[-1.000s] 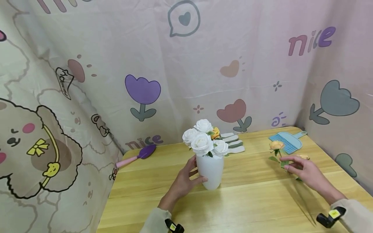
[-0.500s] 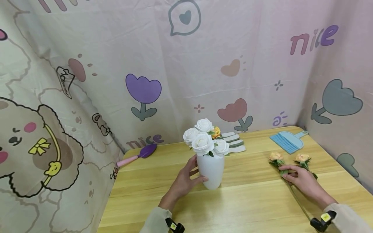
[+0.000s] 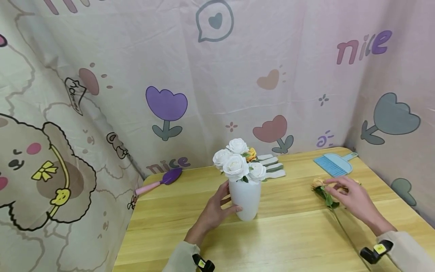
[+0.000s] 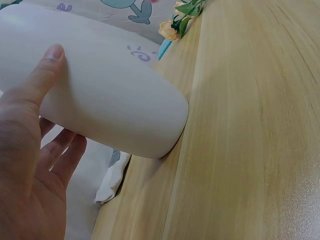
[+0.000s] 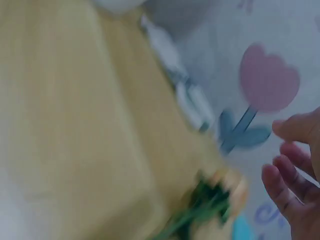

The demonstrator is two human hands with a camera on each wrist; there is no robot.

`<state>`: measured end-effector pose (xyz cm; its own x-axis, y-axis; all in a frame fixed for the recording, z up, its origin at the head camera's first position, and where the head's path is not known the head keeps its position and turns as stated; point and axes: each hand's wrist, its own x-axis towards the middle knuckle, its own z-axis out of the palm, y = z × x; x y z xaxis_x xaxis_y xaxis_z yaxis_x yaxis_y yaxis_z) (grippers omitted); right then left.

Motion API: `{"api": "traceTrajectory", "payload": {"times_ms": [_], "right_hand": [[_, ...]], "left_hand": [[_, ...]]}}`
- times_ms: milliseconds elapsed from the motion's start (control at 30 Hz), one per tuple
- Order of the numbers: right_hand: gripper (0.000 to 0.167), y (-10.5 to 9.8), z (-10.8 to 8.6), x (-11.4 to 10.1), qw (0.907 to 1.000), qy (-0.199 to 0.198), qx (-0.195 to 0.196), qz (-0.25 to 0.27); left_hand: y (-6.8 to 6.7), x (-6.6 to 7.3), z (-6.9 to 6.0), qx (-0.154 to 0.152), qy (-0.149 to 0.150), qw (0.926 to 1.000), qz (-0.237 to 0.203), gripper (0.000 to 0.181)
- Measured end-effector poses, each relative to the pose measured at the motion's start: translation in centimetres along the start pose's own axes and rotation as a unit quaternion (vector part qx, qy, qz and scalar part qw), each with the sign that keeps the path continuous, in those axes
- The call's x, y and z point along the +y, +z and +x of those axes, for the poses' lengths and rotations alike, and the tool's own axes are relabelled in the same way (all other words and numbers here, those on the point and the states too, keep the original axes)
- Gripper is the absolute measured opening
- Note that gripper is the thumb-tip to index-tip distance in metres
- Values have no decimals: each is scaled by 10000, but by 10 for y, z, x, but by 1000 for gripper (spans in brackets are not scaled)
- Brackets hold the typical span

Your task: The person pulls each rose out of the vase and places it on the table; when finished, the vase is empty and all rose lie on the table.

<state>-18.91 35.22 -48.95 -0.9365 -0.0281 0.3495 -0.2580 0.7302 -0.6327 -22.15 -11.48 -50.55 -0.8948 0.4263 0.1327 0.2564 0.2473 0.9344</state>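
Observation:
A white vase (image 3: 245, 200) stands upright on the wooden table, filled with white roses (image 3: 235, 167) and one yellow flower (image 3: 251, 154). My left hand (image 3: 214, 211) grips it from the left, thumb across the front; the left wrist view shows the thumb and fingers round the vase (image 4: 115, 90). At the right, my right hand (image 3: 353, 198) hovers just above a peach rose (image 3: 318, 184) lying on the table with its long stem toward me. Nothing sits between its fingers in the right wrist view. A second peach bloom is mostly hidden behind that hand.
Behind the vase lie white and grey-green striped gloves (image 3: 272, 166). A light blue dustpan (image 3: 343, 163) rests at the back right. A purple trowel (image 3: 171, 176) with a pink handle lies at the back left. Printed curtains (image 3: 210, 87) enclose the table.
My right hand lowered the peach rose onto the table beside the other one, then let go and rose slightly. The left hand and vase have stayed put.

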Motion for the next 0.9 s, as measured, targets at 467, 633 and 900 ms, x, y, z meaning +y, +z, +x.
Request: {"api": "traceTrajectory", "payload": {"times_ms": [467,633,900], "right_hand": [[20,29,39,-128,9546,-1360,-562,2590],[25,53,40,-154,9405,-1831,-913,2714],[31,77,44,-170,9439,-2386,-648,2192]], "left_hand": [[1,-1,1,10,-70,10000,61,92],[1,-1,1,35,-68,9999,98,92],[0,-2,1,60,-26,9999,128,92]]}}
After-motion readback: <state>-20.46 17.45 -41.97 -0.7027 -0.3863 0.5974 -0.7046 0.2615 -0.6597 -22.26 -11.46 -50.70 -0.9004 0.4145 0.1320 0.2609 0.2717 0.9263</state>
